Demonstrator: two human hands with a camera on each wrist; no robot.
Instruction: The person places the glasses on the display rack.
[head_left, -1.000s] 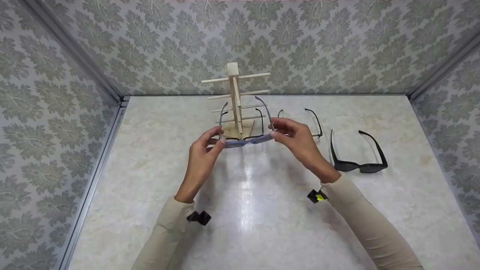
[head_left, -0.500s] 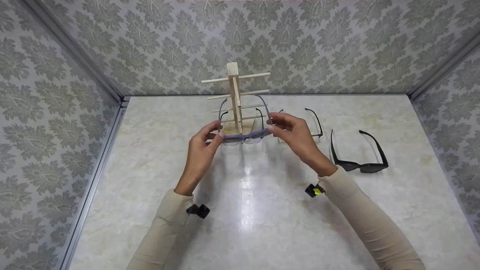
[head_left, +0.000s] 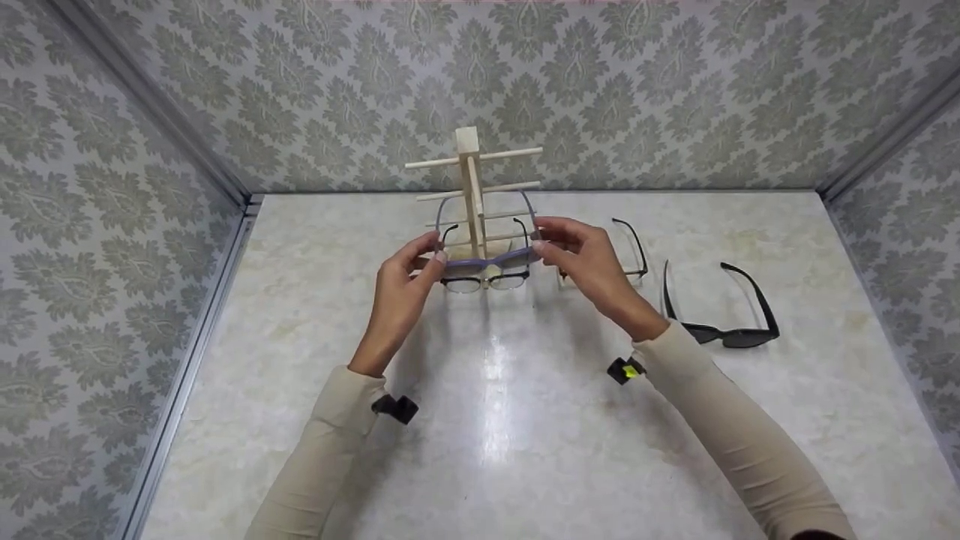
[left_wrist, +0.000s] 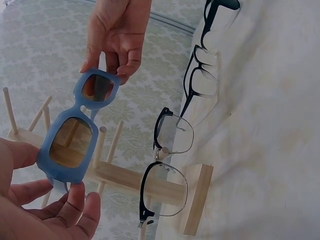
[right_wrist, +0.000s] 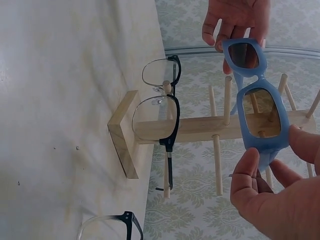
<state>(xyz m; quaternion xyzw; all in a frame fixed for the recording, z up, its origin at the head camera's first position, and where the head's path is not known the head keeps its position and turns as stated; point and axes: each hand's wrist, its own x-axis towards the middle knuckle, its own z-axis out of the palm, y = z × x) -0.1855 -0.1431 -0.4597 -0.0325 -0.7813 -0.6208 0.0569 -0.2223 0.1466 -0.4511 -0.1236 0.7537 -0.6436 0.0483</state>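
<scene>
A pair of blue-framed sunglasses (head_left: 465,264) with brownish lenses is held up in front of a wooden peg stand (head_left: 466,141), its temples pointing toward the back wall. My left hand (head_left: 401,296) pinches the left end of the frame near the hinge. At the other end, my right hand (head_left: 596,270) pinches the frame the same way. Just below, half-rim eyeglasses (right_wrist: 172,135) with black brows hang on the stand's lowest pegs. In the head view the sunglasses sit above those lenses, and the stand's upper pegs (head_left: 511,154) carry nothing.
Right of the stand, black-framed eyeglasses (head_left: 640,251) lie on the table (head_left: 525,465), partly hidden behind my right hand. Black sunglasses (head_left: 742,339) rest farther right, near my right forearm. A patterned wall (head_left: 600,97) rises close behind the stand.
Both hands have moved the blue sunglasses upward and toward the stand. The half-rim eyeglasses behind them now show below the blue frame.
</scene>
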